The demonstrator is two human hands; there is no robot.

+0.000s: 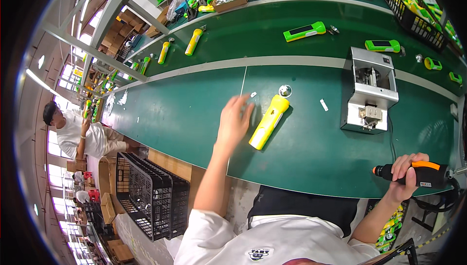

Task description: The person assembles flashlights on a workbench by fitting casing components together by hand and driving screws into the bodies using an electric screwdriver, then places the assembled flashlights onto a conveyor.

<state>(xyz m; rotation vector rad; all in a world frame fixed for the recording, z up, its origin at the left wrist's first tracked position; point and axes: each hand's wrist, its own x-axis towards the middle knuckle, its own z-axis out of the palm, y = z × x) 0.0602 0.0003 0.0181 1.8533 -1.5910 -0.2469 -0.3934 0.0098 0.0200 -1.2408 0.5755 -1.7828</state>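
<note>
My left hand [235, 121] reaches over the green worktable, its fingers stretched and slightly apart, with nothing visible in them. Close to its fingertips lies a small white piece [253, 94]. Just right of that hand a yellow flashlight body [270, 123] lies slantwise, not touched. A round shiny reflector [285, 90] rests at its far end. At the table's right front, my right hand [407, 171] is wrapped around a black and orange electric screwdriver [430, 174], its tip pointing left.
A silver screw feeder [372, 90] stands at the right, and a white strip [323, 104] lies left of it. Beyond, a green conveyor [253, 36] carries several flashlights. Black crates [151, 192] stand on the floor at left, near a seated co-worker [82, 133].
</note>
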